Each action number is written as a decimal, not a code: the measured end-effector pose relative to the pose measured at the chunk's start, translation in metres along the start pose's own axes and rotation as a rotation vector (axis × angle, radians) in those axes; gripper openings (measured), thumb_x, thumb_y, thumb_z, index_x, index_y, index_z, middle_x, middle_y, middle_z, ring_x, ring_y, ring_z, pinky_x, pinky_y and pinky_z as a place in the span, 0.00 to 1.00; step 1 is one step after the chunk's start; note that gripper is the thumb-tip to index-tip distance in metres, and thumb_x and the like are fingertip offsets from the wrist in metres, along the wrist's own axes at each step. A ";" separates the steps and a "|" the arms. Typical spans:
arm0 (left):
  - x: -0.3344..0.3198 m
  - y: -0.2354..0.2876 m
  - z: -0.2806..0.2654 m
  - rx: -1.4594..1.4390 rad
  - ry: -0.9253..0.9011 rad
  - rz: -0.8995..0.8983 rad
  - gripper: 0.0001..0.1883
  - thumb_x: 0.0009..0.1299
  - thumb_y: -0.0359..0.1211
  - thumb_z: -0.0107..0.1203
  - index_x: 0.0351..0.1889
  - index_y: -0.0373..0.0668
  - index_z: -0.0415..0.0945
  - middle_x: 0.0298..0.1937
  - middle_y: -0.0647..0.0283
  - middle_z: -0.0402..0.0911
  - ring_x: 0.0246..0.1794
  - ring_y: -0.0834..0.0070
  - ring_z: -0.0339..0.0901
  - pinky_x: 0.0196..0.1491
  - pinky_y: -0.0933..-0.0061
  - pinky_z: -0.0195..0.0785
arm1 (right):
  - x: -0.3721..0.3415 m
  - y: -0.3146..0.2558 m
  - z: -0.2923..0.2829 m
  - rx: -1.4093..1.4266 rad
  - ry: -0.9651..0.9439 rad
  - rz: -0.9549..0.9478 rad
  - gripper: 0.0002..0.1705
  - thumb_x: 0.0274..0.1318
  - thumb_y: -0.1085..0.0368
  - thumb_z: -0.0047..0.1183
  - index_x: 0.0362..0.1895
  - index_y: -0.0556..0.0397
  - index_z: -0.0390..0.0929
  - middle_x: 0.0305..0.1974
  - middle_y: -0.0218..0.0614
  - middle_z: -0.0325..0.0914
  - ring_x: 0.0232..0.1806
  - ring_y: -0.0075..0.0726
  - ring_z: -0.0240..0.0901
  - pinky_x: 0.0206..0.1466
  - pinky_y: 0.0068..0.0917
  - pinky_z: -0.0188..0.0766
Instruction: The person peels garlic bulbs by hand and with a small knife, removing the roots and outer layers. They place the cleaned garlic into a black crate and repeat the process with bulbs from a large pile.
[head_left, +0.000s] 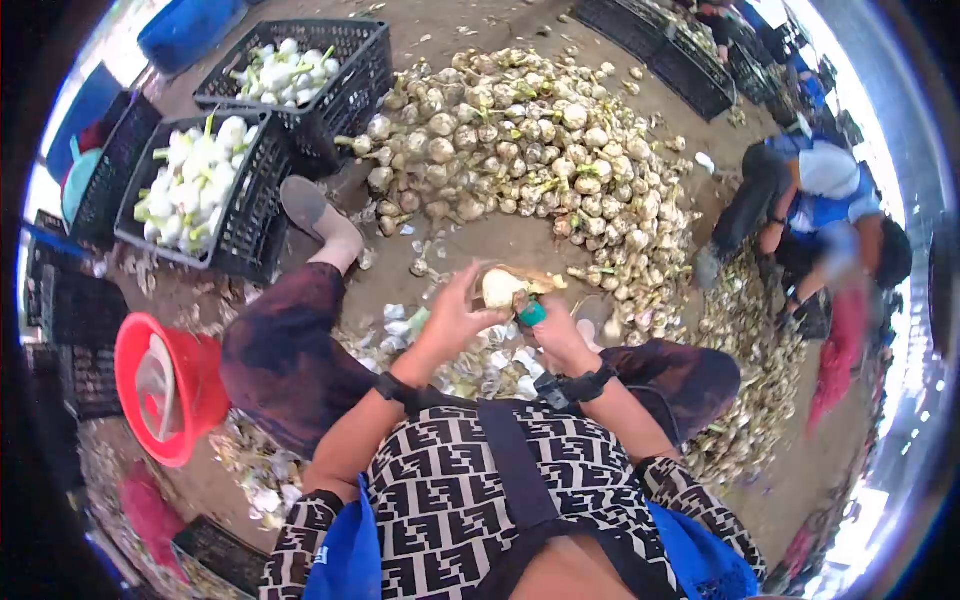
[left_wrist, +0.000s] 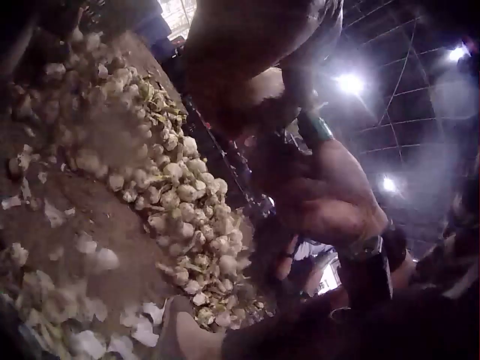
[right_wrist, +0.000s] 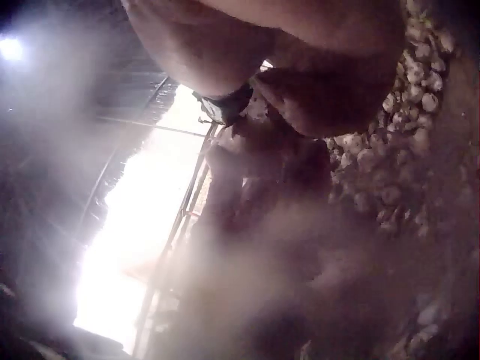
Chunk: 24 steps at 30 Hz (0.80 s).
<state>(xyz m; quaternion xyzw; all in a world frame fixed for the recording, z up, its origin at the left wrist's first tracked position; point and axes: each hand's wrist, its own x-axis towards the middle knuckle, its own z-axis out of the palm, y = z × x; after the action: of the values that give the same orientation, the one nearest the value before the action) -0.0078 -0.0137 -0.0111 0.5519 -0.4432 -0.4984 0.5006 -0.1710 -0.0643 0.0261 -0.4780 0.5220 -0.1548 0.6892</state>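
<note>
In the head view a pale, partly peeled bulb point(head_left: 500, 288) sits in the fingers of my left hand point(head_left: 452, 318), which grips it from the left. My right hand point(head_left: 560, 332) holds a green-handled tool point(head_left: 532, 314) against the bulb's right side, where brownish skin and stem point(head_left: 545, 280) stick out. The left wrist view shows the bulb point(left_wrist: 266, 84) under my left hand point(left_wrist: 240, 45) and the green tool point(left_wrist: 319, 126) in my right hand point(left_wrist: 337, 187). In the right wrist view my right hand point(right_wrist: 300, 60) is dark, and the bulb is mostly hidden.
A large heap of unpeeled bulbs point(head_left: 520, 130) lies ahead. Black crates point(head_left: 250, 235) of white bulbs stand at the left, near a red bucket point(head_left: 205, 385). Peelings point(head_left: 500, 365) lie between the legs. Another person point(head_left: 825, 190) sits at the right.
</note>
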 end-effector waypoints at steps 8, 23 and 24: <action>-0.009 0.026 -0.006 -0.209 -0.042 -0.116 0.34 0.55 0.28 0.61 0.60 0.35 0.58 0.52 0.61 0.69 0.53 0.76 0.67 0.52 0.74 0.65 | 0.002 0.005 -0.003 -0.244 0.060 -0.161 0.16 0.52 0.66 0.48 0.45 0.60 0.72 0.39 0.41 0.76 0.41 0.30 0.69 0.46 0.29 0.65; -0.014 0.009 0.016 -0.725 -0.033 -0.354 0.23 0.71 0.48 0.36 0.56 0.42 0.59 0.48 0.63 0.70 0.44 0.73 0.70 0.46 0.67 0.66 | -0.008 -0.008 -0.005 -0.209 -0.112 -0.194 0.10 0.50 0.68 0.53 0.37 0.58 0.75 0.33 0.30 0.77 0.35 0.22 0.70 0.38 0.19 0.66; -0.014 0.007 0.016 -0.735 0.008 -0.302 0.21 0.71 0.45 0.41 0.55 0.41 0.59 0.45 0.65 0.70 0.42 0.77 0.70 0.43 0.72 0.67 | -0.009 -0.004 -0.009 -0.207 -0.113 -0.192 0.10 0.50 0.68 0.53 0.37 0.58 0.75 0.33 0.30 0.77 0.35 0.22 0.70 0.38 0.19 0.66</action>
<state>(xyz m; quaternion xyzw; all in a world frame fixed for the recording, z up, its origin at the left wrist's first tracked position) -0.0256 -0.0023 -0.0031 0.3968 -0.1470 -0.6896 0.5877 -0.1815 -0.0646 0.0340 -0.6023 0.4474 -0.1383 0.6465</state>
